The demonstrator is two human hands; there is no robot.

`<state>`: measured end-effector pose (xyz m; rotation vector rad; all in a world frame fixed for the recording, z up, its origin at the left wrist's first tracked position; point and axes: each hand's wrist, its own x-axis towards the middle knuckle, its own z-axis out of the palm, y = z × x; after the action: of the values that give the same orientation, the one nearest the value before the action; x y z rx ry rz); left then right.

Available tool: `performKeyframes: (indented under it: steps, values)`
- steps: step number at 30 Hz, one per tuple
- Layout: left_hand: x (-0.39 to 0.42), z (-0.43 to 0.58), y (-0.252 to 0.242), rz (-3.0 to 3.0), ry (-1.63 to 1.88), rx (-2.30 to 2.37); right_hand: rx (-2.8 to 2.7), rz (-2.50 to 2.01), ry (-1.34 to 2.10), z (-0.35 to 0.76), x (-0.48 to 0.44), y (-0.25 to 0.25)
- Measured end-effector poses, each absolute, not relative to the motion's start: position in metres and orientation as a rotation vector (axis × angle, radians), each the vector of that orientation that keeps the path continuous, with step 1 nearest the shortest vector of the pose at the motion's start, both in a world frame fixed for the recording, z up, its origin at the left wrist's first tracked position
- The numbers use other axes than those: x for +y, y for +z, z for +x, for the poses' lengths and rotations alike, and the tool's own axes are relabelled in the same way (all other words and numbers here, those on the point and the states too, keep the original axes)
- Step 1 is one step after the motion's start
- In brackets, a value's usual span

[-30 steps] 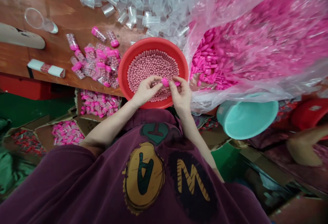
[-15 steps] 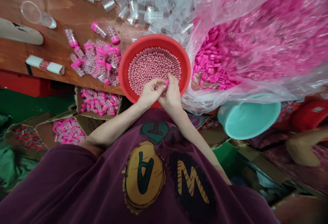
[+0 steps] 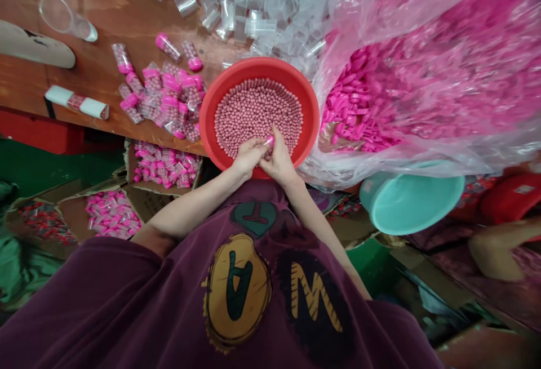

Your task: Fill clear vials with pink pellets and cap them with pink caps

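Note:
A red bowl full of small pink beads stands at the table's front edge. Over its near side my left hand is closed around a small container with a pink cap; most of its body is hidden by the fingers. My right hand meets it from the right, with fingers at the cap. Left of the bowl lies a pile of filled clear tubes with pink caps. Behind the bowl are many clear empty tubes.
A plastic bag of pink caps lies right of the bowl. A turquoise basin stands below it. Boxes of capped tubes sit below the table at left. A clear scoop and a white bar lie at left. Another person's arm shows at right.
My right fingers have shifted slightly at the pink cap, and the capped container has moved a little left and down. The whole view has shifted slightly.

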<state>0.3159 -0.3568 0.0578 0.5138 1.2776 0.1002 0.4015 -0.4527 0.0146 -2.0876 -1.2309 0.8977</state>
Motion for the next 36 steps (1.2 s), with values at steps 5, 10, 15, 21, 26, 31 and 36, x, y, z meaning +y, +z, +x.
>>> performKeyframes:
  steps: [5,10,15,21,26,31,36]
  values:
    - [-0.348,0.311,0.059,0.492,0.133,1.182,-1.205,-2.201,0.839,0.405,-0.448,0.019]
    - [-0.345,0.313,0.061,0.588,0.124,1.258,-1.496,-2.337,0.870,0.417,-0.434,0.041]
    - [-0.345,0.319,0.052,0.735,0.215,1.315,-1.446,-2.382,1.015,0.424,-0.417,0.046]
    - [-0.309,0.311,0.054,0.948,0.304,1.326,-1.354,-2.169,1.181,0.414,-0.392,0.052]
    - [-0.223,0.264,0.055,1.353,0.634,1.454,-1.006,-1.864,0.820,0.445,-0.366,0.061]
    - [-0.151,0.235,0.044,1.880,0.400,1.568,-0.653,-2.100,0.501,0.529,-0.343,0.037]
    - [-0.125,0.293,0.018,1.766,0.283,1.362,-0.621,-2.140,0.948,0.578,-0.334,0.005]
